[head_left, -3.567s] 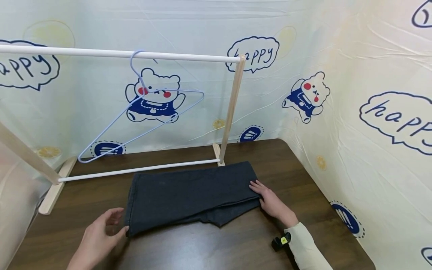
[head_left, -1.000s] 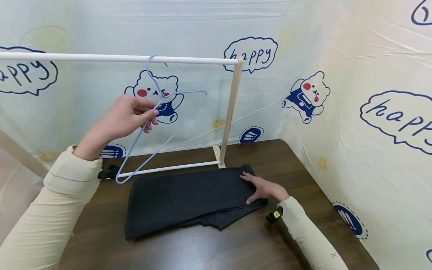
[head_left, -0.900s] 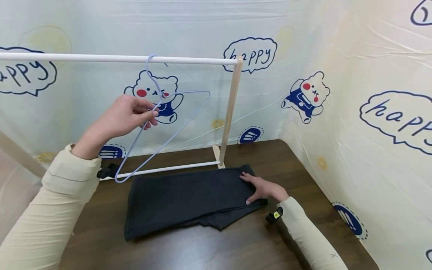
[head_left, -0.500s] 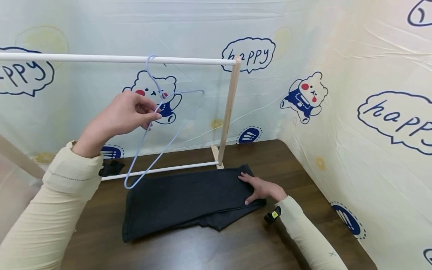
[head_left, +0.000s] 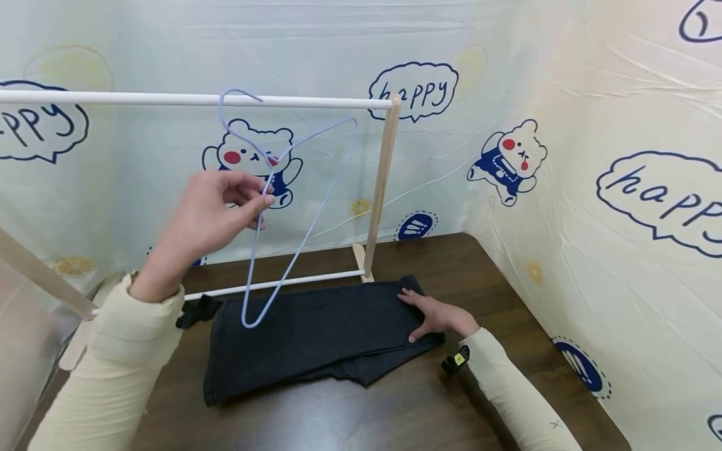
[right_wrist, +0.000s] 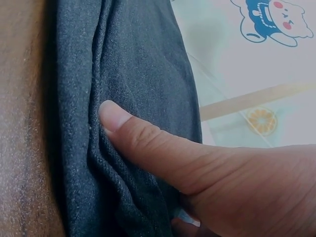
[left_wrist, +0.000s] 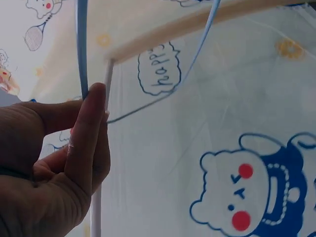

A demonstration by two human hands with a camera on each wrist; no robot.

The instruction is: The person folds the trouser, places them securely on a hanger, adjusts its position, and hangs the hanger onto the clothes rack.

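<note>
My left hand (head_left: 217, 210) pinches a light blue clothes hanger (head_left: 252, 269) by one sloping side, just below its neck. The hanger tilts, its lower corner hanging in front of the dark trousers (head_left: 316, 332). The hook crosses the white top rail (head_left: 152, 98), its tip visible in front of it. In the left wrist view, thumb and fingers meet on the hanger's blue bar (left_wrist: 82, 49). The trousers lie folded lengthwise on the table. On their right end rests my right hand (head_left: 440, 315), fingers spread. Up close, its thumb (right_wrist: 143, 140) lies across the cloth folds; the other fingers are mostly hidden.
The rack has a wooden right post (head_left: 382, 188) and a low white bar (head_left: 293, 281) just behind the trousers. Brown table (head_left: 350, 419) surface shows in front of them. Printed sheeting (head_left: 524, 75) encloses the back and right side.
The left hand went from the trousers' left end up to the hanger. Lately the hanger has swung, its lower corner moving right and its hook turning left across the rail. The right hand stays put.
</note>
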